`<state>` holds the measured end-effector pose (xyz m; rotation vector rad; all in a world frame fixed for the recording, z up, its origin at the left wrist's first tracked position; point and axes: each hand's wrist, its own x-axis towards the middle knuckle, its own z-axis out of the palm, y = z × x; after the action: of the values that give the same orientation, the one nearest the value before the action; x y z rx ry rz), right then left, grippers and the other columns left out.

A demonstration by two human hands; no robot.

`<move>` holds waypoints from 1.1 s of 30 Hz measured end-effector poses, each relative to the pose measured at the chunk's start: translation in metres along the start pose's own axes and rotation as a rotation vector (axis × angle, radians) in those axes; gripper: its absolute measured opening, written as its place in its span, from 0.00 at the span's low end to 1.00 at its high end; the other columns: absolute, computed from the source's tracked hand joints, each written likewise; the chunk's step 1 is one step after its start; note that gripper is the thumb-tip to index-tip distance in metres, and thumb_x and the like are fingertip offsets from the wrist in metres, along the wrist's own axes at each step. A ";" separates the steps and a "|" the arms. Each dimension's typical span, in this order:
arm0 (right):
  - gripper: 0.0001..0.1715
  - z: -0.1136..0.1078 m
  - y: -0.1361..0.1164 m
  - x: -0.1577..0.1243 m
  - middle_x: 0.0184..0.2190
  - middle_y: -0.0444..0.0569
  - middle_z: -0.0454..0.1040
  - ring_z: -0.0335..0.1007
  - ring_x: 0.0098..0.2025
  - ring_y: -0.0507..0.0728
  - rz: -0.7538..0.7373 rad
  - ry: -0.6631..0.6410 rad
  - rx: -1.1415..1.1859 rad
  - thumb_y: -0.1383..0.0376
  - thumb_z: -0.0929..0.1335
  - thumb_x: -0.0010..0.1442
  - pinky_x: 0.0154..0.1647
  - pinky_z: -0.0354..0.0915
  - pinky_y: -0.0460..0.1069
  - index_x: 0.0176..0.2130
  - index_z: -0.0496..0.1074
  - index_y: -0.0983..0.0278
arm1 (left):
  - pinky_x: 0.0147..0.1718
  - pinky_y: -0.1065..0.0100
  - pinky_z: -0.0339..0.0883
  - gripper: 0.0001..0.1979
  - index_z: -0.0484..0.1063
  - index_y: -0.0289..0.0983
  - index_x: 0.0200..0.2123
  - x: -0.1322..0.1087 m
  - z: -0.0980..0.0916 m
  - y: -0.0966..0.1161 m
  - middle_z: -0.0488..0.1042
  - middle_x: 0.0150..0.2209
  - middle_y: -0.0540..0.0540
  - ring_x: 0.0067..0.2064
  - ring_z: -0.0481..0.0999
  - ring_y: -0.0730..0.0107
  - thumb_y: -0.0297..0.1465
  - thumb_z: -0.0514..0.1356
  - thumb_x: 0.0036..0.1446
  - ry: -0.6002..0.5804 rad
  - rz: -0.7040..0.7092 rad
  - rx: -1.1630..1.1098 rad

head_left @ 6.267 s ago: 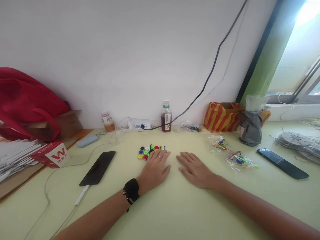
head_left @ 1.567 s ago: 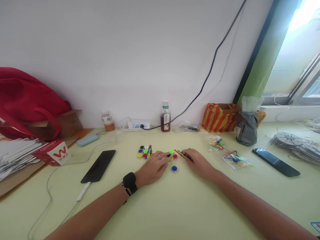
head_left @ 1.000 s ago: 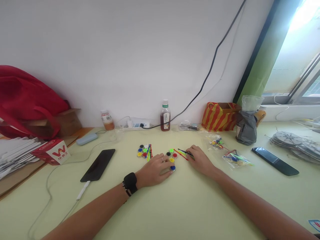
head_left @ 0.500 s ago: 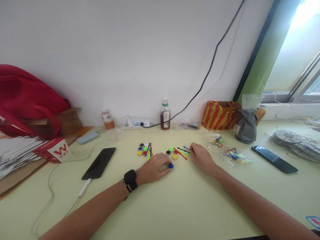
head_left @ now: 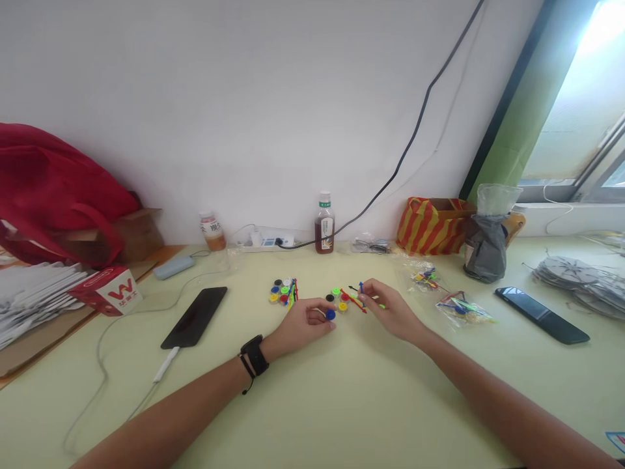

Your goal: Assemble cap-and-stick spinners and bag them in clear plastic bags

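Between the thumb and fingers of my left hand (head_left: 308, 322) is a small round blue plastic disc (head_left: 331, 314), its flat face turned up. My right hand (head_left: 388, 305) pinches a blue plastic arrow (head_left: 361, 287), its tip pointing up. Between the hands lie several round pieces, among them a black disc (head_left: 330, 298) and a yellow disc (head_left: 342, 307). A red arrow (head_left: 358, 303) and a black arrow (head_left: 352, 288) lie just left of my right fingers. Beyond my left hand is another group of coloured discs (head_left: 275, 298) with a bundle of arrows (head_left: 293, 291).
Clear bags of similar parts (head_left: 465, 309) lie right of my right hand, with a dark phone (head_left: 541, 314) farther right. On the left a black phone (head_left: 194, 318) is plugged into a cable. A drink bottle (head_left: 325, 228) and a power strip (head_left: 266, 242) stand along the wall.
My left hand has lifted the blue disc slightly off the table. The blue arrow, lying flat before, is now raised and upright in my right hand, which has moved a little left.
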<state>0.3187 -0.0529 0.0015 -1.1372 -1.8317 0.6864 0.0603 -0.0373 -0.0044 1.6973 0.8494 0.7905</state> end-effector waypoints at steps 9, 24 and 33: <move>0.22 0.024 -0.031 -0.020 0.44 0.51 0.75 0.72 0.46 0.58 -0.177 -0.226 0.025 0.62 0.59 0.73 0.50 0.70 0.53 0.63 0.68 0.56 | 0.54 0.54 0.75 0.26 0.76 0.37 0.56 -0.007 0.001 0.013 0.81 0.51 0.37 0.50 0.82 0.56 0.35 0.73 0.55 -0.113 0.103 -0.057; 0.18 0.032 -0.020 -0.022 0.47 0.50 0.79 0.76 0.48 0.58 -0.172 -0.242 -0.041 0.68 0.62 0.71 0.51 0.70 0.53 0.58 0.67 0.56 | 0.51 0.60 0.75 0.16 0.80 0.39 0.54 -0.007 0.006 0.012 0.79 0.48 0.40 0.50 0.79 0.57 0.37 0.64 0.66 -0.092 0.248 0.125; 0.16 0.033 -0.014 -0.022 0.49 0.50 0.79 0.77 0.50 0.59 -0.252 -0.207 -0.099 0.68 0.63 0.70 0.51 0.71 0.53 0.56 0.69 0.57 | 0.46 0.64 0.75 0.14 0.80 0.42 0.54 -0.008 0.005 0.012 0.79 0.45 0.41 0.49 0.78 0.60 0.34 0.62 0.67 -0.091 0.286 0.209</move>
<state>0.2892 -0.0790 -0.0119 -0.9017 -2.1607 0.5885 0.0620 -0.0490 0.0054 2.0556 0.6517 0.8295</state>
